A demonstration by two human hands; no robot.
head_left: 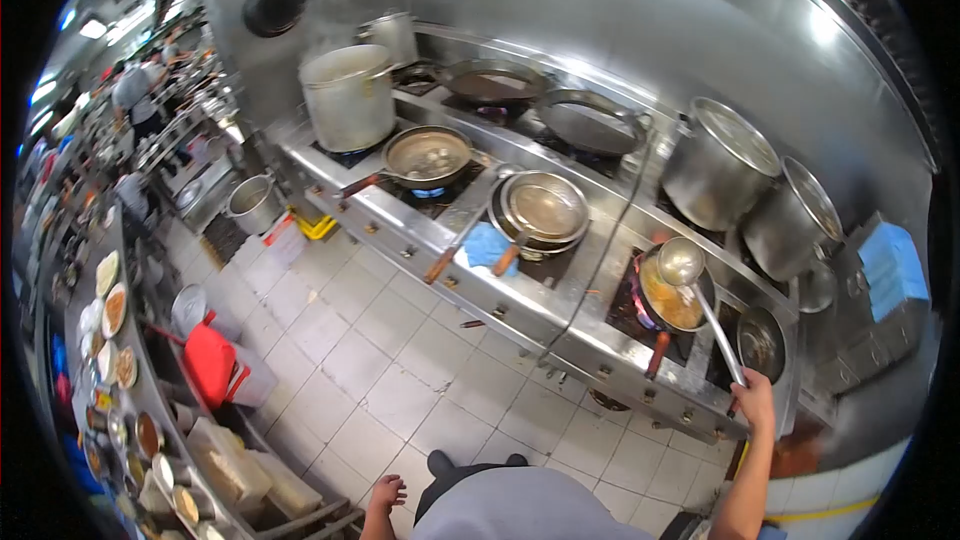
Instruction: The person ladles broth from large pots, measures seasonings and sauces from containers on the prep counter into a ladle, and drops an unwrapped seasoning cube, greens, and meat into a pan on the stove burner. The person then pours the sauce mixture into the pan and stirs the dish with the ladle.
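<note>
My right hand [755, 400] is closed round the end of a long-handled ladle [682, 262]. The ladle's bowl hangs over a frying pan [648, 312] with yellow-orange food in it, and flames show round the pan's side. That pan's reddish handle [659, 352] points toward me, with no hand on it. Beside it, on the right, stands a dark empty-looking pan [760, 342], close to my right hand. My left hand [389, 492] hangs low near my body, holding nothing, its fingers loosely curled and apart.
Along the stove stand a tall pot [348, 100], a pan of liquid [428, 157] over a blue flame, stacked pans [545, 208], a blue cloth [489, 244] and steel stockpots [718, 165]. A counter of bowls [150, 432] and a red-lidded bin [210, 365] are at left. People work far left.
</note>
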